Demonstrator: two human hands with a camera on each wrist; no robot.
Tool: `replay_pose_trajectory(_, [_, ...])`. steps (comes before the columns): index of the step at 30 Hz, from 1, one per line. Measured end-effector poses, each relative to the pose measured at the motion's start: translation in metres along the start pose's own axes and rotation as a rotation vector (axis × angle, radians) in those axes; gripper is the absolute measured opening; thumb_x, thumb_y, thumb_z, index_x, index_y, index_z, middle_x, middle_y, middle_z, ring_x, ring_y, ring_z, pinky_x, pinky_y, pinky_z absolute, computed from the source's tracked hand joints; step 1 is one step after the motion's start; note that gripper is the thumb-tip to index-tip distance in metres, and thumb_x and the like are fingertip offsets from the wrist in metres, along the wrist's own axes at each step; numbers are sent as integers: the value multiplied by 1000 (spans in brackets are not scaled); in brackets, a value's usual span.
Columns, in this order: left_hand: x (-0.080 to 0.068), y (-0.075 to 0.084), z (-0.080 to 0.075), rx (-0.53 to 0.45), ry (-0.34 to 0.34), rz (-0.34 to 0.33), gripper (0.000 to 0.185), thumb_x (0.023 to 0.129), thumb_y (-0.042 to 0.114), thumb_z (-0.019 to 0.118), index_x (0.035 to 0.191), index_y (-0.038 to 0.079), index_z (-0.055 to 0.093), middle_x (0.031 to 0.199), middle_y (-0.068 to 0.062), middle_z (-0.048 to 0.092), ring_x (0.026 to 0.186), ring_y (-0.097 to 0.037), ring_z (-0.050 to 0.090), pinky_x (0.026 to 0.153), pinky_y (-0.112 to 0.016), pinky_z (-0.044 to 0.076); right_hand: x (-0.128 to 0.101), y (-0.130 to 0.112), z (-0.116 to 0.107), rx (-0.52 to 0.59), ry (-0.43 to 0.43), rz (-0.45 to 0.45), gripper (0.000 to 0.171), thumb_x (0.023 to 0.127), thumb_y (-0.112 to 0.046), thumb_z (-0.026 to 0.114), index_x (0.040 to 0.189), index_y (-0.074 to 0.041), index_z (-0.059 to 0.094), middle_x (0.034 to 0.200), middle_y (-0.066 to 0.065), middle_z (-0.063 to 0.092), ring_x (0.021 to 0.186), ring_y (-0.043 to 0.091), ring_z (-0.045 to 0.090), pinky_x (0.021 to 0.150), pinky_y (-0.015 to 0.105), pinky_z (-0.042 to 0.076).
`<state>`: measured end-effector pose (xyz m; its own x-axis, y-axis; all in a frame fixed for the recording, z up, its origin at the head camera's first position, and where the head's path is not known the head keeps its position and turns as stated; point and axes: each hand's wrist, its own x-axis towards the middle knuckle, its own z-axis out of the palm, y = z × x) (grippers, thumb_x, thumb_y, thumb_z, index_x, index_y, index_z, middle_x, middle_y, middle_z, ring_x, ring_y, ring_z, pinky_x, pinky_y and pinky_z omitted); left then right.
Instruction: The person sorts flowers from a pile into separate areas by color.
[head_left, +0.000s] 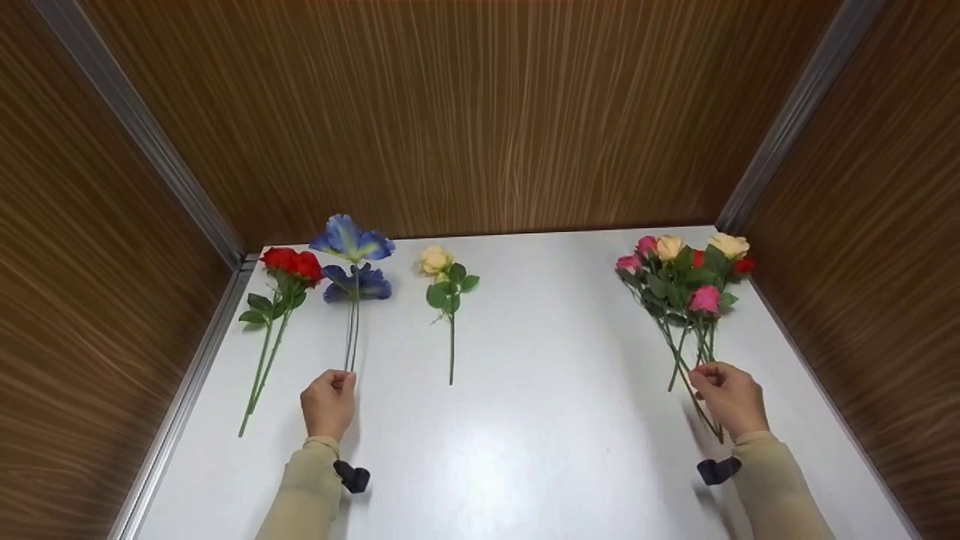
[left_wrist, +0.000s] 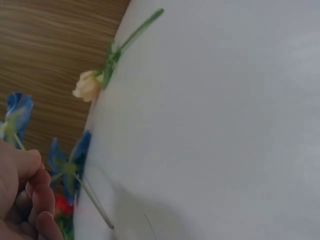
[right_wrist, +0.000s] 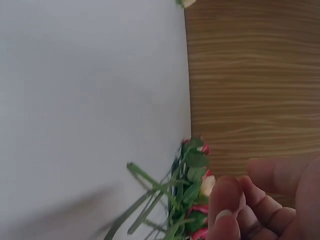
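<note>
My left hand (head_left: 328, 405) pinches the thin stem of a blue flower (head_left: 352, 238) between thumb and fingers, its bloom raised. Another blue flower (left_wrist: 67, 167) lies below it on the white table (head_left: 540, 360). On the right, my right hand (head_left: 731, 397) hovers over the stems of a cluster of pink, red and cream roses (head_left: 686, 281). Its fingers (right_wrist: 226, 197) are loosely bent, and no stem shows between them in the right wrist view. The roses' leafy stems (right_wrist: 150, 190) cross one another beside that hand.
Red roses (head_left: 291, 264) lie at the left, their stems pointing toward the near side. Between the blue flowers and the cluster lies a cream rose (head_left: 435, 260) with green leaves. Wood-grain panels (head_left: 480, 112) enclose the table at the back and both sides.
</note>
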<state>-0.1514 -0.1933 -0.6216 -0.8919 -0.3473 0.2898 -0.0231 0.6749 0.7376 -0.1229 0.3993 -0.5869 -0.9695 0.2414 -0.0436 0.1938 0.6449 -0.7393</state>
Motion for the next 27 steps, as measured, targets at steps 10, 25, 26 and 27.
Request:
replay_pose_trajectory(10, [12, -30, 4, 29, -34, -154, 16, 93, 12, 62, 92, -3, 68, 83, -17, 66, 79, -31, 61, 73, -44, 46, 1, 16, 2, -20, -50, 78, 35, 97, -30, 57, 112, 2, 61, 97, 17, 65, 81, 20, 65, 63, 28, 49])
replay_pose_trajectory(25, [13, -30, 13, 104, -102, -182, 13, 93, 15, 63, 95, 4, 68, 82, -11, 63, 80, -30, 59, 71, -44, 44, 11, 16, 5, -103, -33, 77, 28, 94, -25, 59, 101, 1, 64, 88, 12, 66, 78, 23, 60, 66, 35, 47])
replay_pose_trajectory(26, [12, -32, 14, 107, -103, -175, 12, 93, 15, 63, 96, 4, 67, 82, -11, 63, 79, -29, 59, 71, -44, 44, 12, 15, 6, -116, -25, 65, 27, 93, -24, 60, 100, 1, 65, 88, 12, 66, 79, 24, 60, 67, 37, 47])
replay_pose_trajectory(27, [11, -33, 15, 109, -103, -168, 12, 93, 15, 62, 96, 4, 67, 82, -10, 62, 80, -29, 59, 71, -44, 44, 13, 15, 7, -132, -18, 50, 26, 92, -23, 60, 98, 1, 65, 87, 12, 66, 79, 25, 60, 68, 38, 47])
